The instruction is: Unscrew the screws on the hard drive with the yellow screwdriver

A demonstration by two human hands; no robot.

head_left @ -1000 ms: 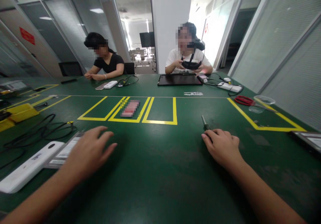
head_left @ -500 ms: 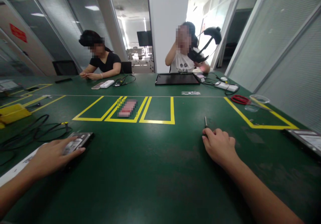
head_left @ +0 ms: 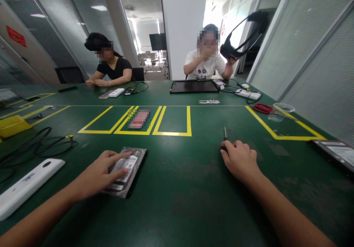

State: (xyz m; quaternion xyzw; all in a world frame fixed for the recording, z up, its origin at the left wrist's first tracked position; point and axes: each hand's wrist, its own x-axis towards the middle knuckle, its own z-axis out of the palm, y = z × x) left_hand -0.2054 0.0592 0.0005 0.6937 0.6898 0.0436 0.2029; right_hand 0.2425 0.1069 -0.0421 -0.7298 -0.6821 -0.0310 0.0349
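A silver hard drive [head_left: 135, 162] with a white label lies label up on the green table, left of centre. My left hand [head_left: 103, 171] has hold of it from the left side. Its thumb and forefinger reach over the label, while the other fingers are partly hidden. On the right, my right hand [head_left: 241, 160] is closed around a screwdriver [head_left: 225, 133], whose metal shaft points away from me. The handle is mostly covered by the fingers, and the hand rests low at the table.
Yellow tape [head_left: 174, 134] marks boxes ahead, with a pixelated pink item [head_left: 139, 119] in one. At left lie a white power bank [head_left: 30, 184] and black cables [head_left: 41, 143]. Another hard drive [head_left: 337, 153] sits at far right, near a clear cup [head_left: 279, 112]. Two people sit opposite.
My left hand has moved right, bringing the hard drive along and uncovering the white power bank. My right hand stays almost in place. The person opposite has raised a black headset.
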